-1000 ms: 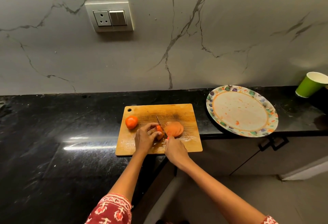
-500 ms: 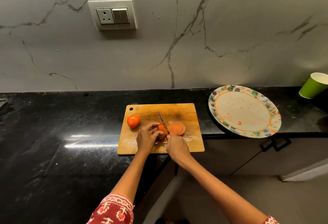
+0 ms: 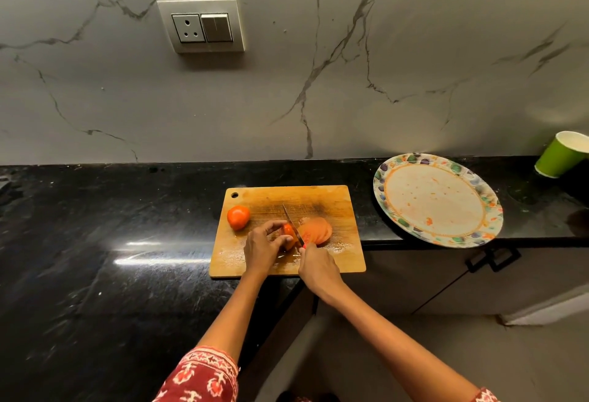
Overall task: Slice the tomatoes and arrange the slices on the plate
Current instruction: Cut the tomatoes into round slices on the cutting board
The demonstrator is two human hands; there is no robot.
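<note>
On the wooden cutting board (image 3: 318, 200) there is 1 whole tomato (image 3: 238, 217) near the board's left edge, 1 part-cut tomato (image 3: 288, 233) at the middle, and a small overlapping pile of slices (image 3: 317, 230) just right of it — the number of slices in it cannot be told. 1 knife (image 3: 292, 224) stands between the part-cut tomato and the slices, blade tip pointing away toward the wall. 1 patterned plate (image 3: 382, 191) sits on the black counter (image 3: 95, 242) to the right of the board, apart from it, holding only orange smears. 1 green paper cup (image 3: 559, 154) stands at the far right.

The left hand (image 3: 263, 247) reaches in from below, fingers curled over the part-cut tomato and holding it against the board. The right hand (image 3: 317, 266) comes in from the lower right — fingers wrapped round the knife's handle, which is mostly hidden. 2 red-patterned sleeves (image 3: 200, 379) show at the bottom edge.
</note>
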